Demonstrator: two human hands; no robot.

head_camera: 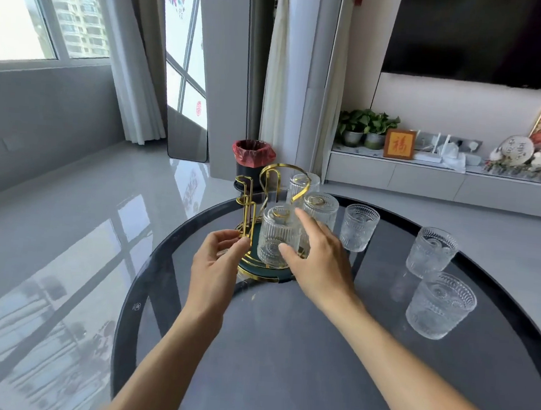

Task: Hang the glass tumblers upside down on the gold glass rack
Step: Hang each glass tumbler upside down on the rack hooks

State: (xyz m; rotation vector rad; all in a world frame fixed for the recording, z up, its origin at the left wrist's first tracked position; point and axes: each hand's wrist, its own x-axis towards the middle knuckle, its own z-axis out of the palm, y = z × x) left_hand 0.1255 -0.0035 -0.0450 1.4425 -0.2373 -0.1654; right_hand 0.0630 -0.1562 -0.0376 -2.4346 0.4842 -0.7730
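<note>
The gold glass rack with a dark green round base stands at the far side of the round dark glass table. Three ribbed tumblers hang upside down on it: the nearest, one behind it, one at the back. My right hand wraps the nearest hung tumbler, thumb on its front, fingers behind. My left hand pinches a gold upright peg on the rack's left. Three more tumblers stand upright on the table: near the rack, to the right, nearer right.
A black bin with a red bag stands on the floor behind the table. A low white TV cabinet with plants and ornaments runs along the right wall. Glossy grey floor spreads to the left.
</note>
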